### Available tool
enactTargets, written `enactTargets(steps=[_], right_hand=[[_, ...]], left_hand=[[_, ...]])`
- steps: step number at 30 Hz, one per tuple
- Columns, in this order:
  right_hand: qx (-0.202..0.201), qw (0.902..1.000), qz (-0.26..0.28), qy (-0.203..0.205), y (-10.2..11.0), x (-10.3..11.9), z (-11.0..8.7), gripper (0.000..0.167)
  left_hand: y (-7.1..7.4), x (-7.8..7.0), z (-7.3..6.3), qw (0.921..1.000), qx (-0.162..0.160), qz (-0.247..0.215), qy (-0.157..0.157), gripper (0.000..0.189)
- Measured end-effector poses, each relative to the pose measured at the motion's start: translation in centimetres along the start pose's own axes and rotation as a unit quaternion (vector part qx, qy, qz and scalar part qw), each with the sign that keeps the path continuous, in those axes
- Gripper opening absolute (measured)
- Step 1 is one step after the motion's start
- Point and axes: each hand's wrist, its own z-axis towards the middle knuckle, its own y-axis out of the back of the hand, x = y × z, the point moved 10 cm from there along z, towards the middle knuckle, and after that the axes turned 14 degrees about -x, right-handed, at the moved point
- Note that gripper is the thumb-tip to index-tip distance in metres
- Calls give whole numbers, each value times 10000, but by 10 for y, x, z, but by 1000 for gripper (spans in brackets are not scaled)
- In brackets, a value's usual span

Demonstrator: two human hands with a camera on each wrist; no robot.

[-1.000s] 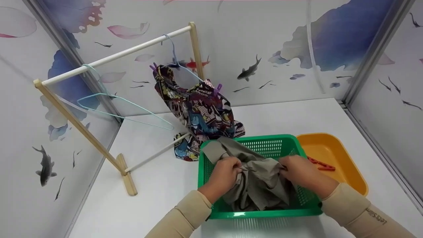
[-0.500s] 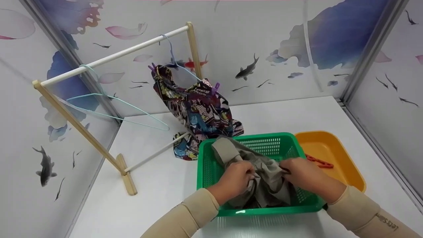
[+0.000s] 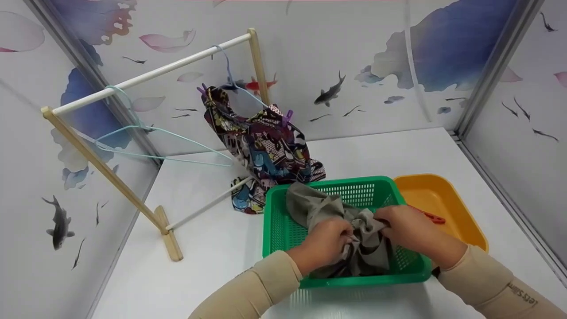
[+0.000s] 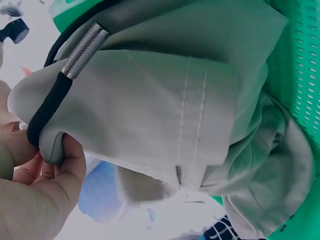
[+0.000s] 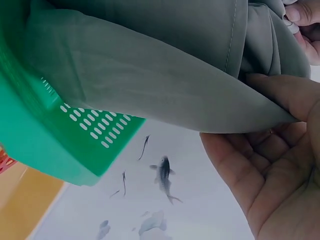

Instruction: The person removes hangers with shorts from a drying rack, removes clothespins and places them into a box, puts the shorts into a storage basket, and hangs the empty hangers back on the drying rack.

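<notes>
A crumpled grey-green garment lies partly in the green plastic basket. My left hand pinches a fold of it near the front of the basket. In the left wrist view, a black drawstring with a silver metal tip runs down the cloth to the pinching fingers, beside a double-stitched strip. On the other side, my right hand holds the garment too. Its thumb and fingers pinch a cloth edge, as the right wrist view shows. The garment's full shape is hidden in the folds.
To the left stands a wooden rack carrying a bare light-blue hanger. A patterned garment hangs there too, held by purple clips. Right of the basket sits an orange tray with a red clothespin.
My left hand has shifted right, closer to the right hand, drawing the cloth with it and bunching it. Both hands keep their hold. The bare hanger has swung slightly.
</notes>
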Motion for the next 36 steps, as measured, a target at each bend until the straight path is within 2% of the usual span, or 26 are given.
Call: enactTargets(steps=[6, 10, 17, 23, 28, 36], right_hand=[[28, 9999, -76, -147, 0, -7, 13, 12], [13, 9995, -168, -260, -2, -14, 23, 11], [-42, 9992, -287, -280, -11, -22, 35, 11], [-89, 9990, -447, -31, -24, -19, 41, 15], [4, 9986, -522, 2, -34, -15, 45, 19], [53, 9986, -513, 112, -47, -12, 50, 22]], left_hand=[[9, 18, 8, 9988, 29, -36, 482, 11], [13, 27, 16, 9982, 4, -118, 582, 26], [15, 50, 26, 9960, -50, 175, 870, 42], [18, 61, 32, 9939, -15, 729, 824, 44], [20, 67, 35, 9910, 72, 1097, 764, 42], [18, 80, 38, 9796, 290, 1824, 797, 29]])
